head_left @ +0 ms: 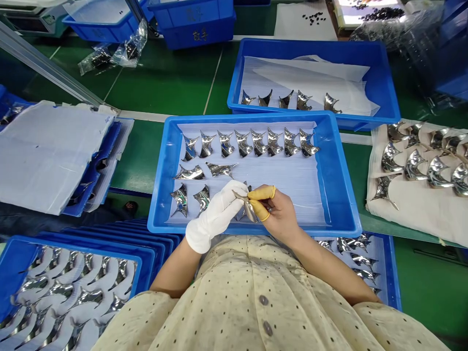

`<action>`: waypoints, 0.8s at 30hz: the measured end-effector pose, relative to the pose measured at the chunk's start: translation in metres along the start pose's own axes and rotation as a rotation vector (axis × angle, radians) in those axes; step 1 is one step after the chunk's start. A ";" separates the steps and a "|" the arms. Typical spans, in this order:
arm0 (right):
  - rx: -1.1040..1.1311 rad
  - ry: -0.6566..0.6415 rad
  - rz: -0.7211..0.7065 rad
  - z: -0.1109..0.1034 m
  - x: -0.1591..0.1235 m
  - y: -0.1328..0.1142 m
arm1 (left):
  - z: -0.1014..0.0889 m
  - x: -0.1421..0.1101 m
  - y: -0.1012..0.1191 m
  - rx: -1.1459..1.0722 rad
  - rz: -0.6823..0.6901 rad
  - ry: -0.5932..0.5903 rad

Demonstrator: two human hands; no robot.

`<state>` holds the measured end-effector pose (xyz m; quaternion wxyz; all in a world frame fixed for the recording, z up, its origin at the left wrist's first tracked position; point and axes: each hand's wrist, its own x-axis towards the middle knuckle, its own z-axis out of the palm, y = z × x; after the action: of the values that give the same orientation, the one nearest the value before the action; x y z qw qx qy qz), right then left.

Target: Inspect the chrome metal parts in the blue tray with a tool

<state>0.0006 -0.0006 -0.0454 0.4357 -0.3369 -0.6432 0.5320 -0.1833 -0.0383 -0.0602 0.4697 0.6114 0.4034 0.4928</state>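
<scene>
A shiny curved metal piece [249, 208] is held between my two hands, over the near side of a blue tray [345, 195]. My left hand [221, 207], in a white glove, pinches its left end. Yellow finger covers sit on the thumb and finger of my right hand [276, 209], which are closed on its upper right part. In the tray, on white paper [278, 180], lie a back row of similar metal pieces [243, 144], two more [221, 169] in the middle and others [179, 200] at the near left. My hands partly hide pieces beneath them.
Behind stands another blue tray [393, 97] with paper and several pieces. More pieces lie on a pale sheet [420, 209] at right. Stacked blue trays [146, 258] fill the lower left. Covered trays [54, 156] stand at left, below a metal post [54, 63].
</scene>
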 end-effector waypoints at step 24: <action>0.045 -0.184 0.240 -0.015 0.009 -0.009 | -0.002 0.000 0.009 0.396 0.195 0.021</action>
<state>0.0114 0.0120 -0.0337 0.3156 -0.3514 -0.6234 0.6232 -0.1854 -0.0402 -0.0511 0.2862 0.7228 0.4360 0.4535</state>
